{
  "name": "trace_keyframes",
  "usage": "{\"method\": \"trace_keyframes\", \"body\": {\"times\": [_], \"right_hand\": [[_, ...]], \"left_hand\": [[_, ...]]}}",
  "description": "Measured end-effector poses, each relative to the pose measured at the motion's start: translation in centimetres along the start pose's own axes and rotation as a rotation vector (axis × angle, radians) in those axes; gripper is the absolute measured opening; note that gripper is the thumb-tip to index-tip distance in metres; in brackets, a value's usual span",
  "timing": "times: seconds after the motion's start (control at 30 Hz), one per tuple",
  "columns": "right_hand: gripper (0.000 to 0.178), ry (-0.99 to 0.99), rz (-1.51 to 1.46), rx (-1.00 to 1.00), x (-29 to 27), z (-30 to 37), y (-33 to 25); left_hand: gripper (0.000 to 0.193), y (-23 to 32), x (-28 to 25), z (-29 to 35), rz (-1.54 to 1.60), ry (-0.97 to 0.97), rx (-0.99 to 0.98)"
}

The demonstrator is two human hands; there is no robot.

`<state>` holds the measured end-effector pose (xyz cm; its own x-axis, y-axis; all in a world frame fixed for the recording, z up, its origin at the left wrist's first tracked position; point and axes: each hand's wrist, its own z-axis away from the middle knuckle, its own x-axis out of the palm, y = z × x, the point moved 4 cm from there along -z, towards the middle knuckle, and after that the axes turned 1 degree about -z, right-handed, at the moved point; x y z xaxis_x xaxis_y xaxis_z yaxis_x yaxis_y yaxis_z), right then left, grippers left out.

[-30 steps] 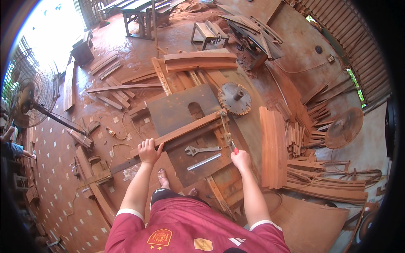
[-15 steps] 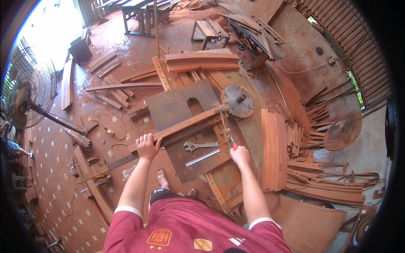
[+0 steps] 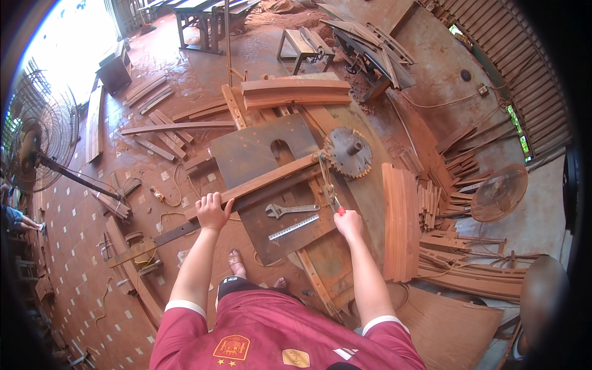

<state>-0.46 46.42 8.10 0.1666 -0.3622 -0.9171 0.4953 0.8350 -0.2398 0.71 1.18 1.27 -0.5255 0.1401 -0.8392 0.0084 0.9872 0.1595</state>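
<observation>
A long wooden bar (image 3: 271, 178) lies slantwise over a dark metal table plate (image 3: 237, 151). My left hand (image 3: 213, 211) is closed over the bar's near left end, fingers on top. My right hand (image 3: 349, 224) grips a red-handled tool (image 3: 341, 211), most of its handle hidden in the fist. The tool's thin metal end points up toward a tangle of cord and metal fittings (image 3: 324, 168) at the bar's far end. Just beyond that stands a toothed circular saw blade (image 3: 348, 152). Between my hands, an adjustable wrench (image 3: 291, 211) and a white ruler (image 3: 294, 227) rest on the plate.
Curved boards (image 3: 296, 92) are stacked behind the plate, and thick planks (image 3: 399, 222) stand at its right. A caged fan (image 3: 43, 132) is at far left. Loose strips (image 3: 154, 148) and cords lie on the tiled floor. My sandalled foot (image 3: 236, 262) is below the plate.
The view has shifted slightly. Both hands keep their grips, my left on the bar and my right on the red-handled tool. A blurred grey oval now shows at the lower right.
</observation>
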Motion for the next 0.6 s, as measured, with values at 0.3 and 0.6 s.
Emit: {"method": "trace_keyframes", "body": {"times": [0.3, 0.6], "right_hand": [[0.040, -0.022, -0.014, 0.009, -0.3, -0.9, -1.9], [0.044, -0.052, -0.022, 0.058, -0.1, -2.2, -3.3]], "left_hand": [[0.043, -0.9, 0.7, -1.7, -0.001, 0.006, 0.005], [0.043, -1.8, 1.6, -3.0, -0.029, 0.022, 0.014]]}}
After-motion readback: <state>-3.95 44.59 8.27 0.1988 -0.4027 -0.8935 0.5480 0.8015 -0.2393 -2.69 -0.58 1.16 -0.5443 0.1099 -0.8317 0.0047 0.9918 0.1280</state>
